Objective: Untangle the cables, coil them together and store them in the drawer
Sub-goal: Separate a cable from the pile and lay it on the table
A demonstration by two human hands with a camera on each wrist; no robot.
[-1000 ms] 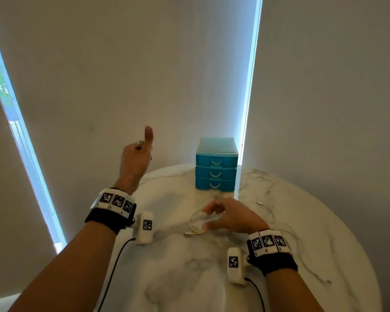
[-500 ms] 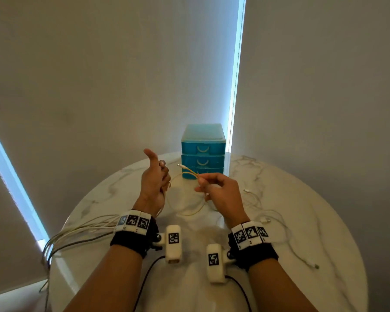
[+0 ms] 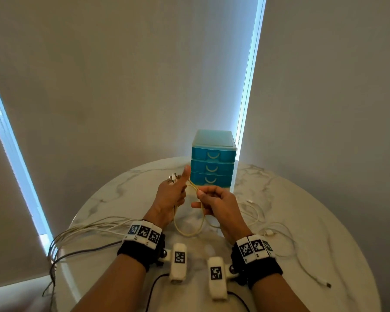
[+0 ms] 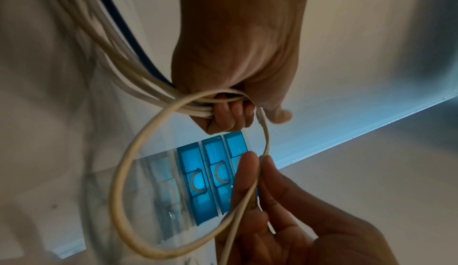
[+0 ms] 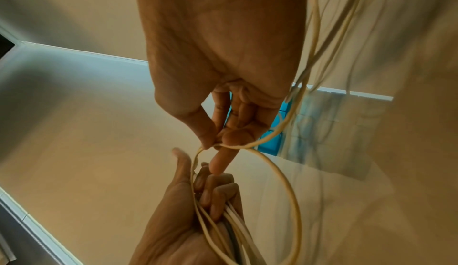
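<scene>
Marble bench (image 3: 324,221) carries the work, and nearest the camera both hands hover above it with a cream cable (image 3: 189,233) hanging between them in one drooping loop. A second ago the left hand (image 3: 170,197) was raised out to the side with nothing on show but a plug end, and the right was down on the bench at a small loop; since then the two have come together. The left hand now has its fingers curled round a bundle of white and grey cables (image 3: 88,230) that trails off the bench's left edge, thumb up, plug ends sticking out by the thumb. The right hand (image 3: 218,203) pinches the cream cable between thumb and fingertip, close to the left fist. I judge this as the first turn of coiling being fed into the held bundle. Farther right, loose white cables (image 3: 252,212) lie unpicked. Beyond, the blue drawer unit (image 3: 212,163) stands with all three drawers closed, so storing is some way off.
</scene>
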